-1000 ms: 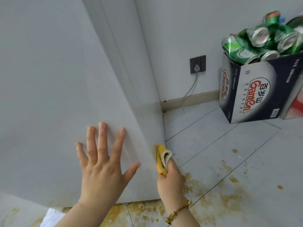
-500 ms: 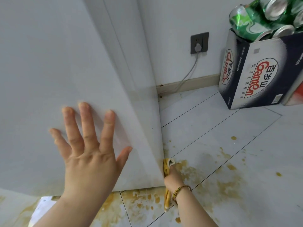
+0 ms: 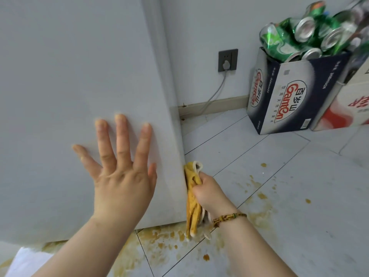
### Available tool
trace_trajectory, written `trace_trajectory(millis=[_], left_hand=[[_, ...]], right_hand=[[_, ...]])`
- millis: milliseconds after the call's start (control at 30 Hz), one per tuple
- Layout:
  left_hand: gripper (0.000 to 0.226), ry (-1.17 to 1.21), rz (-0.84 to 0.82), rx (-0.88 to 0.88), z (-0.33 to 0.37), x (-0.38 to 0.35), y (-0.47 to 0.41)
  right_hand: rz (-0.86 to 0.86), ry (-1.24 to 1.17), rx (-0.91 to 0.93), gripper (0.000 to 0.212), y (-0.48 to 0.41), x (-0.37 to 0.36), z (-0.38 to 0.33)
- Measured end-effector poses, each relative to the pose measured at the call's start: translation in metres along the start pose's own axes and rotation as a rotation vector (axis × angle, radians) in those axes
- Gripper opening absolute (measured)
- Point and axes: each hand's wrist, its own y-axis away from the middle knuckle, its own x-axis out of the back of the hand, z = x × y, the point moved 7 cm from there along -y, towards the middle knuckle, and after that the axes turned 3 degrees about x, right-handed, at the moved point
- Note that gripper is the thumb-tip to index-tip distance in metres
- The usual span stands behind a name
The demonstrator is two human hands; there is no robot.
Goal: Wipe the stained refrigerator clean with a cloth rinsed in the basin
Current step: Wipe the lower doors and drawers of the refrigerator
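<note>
The white refrigerator (image 3: 65,72) fills the left half of the view, its front face smooth and pale. My left hand (image 3: 121,174) presses flat on that face with fingers spread. My right hand (image 3: 209,191) grips a folded yellow cloth (image 3: 192,198) and holds it against the refrigerator's lower right edge, close to the floor. The cloth hangs down past my wrist, its lower end near the floor. No basin is in view.
Brown stains (image 3: 165,240) spatter the white floor tiles under and to the right of the refrigerator. A dark cardboard box (image 3: 287,96) full of crushed green cans stands at the back right. A wall socket (image 3: 227,59) with a plugged cable sits behind.
My right hand has dragged the cloth down the refrigerator's edge and come a little way back up. My left hand has stayed flat on the front face.
</note>
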Motion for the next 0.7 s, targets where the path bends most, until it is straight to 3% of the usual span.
trace_trajectory(millis=[167, 400, 600, 700], left_hand=[[0.07, 0.084, -0.046, 0.02, 0.0, 0.013, 0.008], [0.058, 0.118, -0.026, 0.087, -0.022, 0.046, -0.008], [0.065, 0.009, -0.008, 0.008, -0.028, 0.04, -0.016], [0.067, -0.01, -0.003, 0.018, -0.032, 0.038, -0.018]], right_hand=[[0.038, 0.005, 0.085, 0.044, 0.023, 0.009, -0.049], [0.171, -0.303, 0.482, 0.045, 0.045, 0.035, -0.151], [0.244, -0.323, 0.152, 0.039, 0.01, 0.01, -0.057], [0.243, -0.281, 0.113, 0.038, 0.014, -0.002, -0.034]])
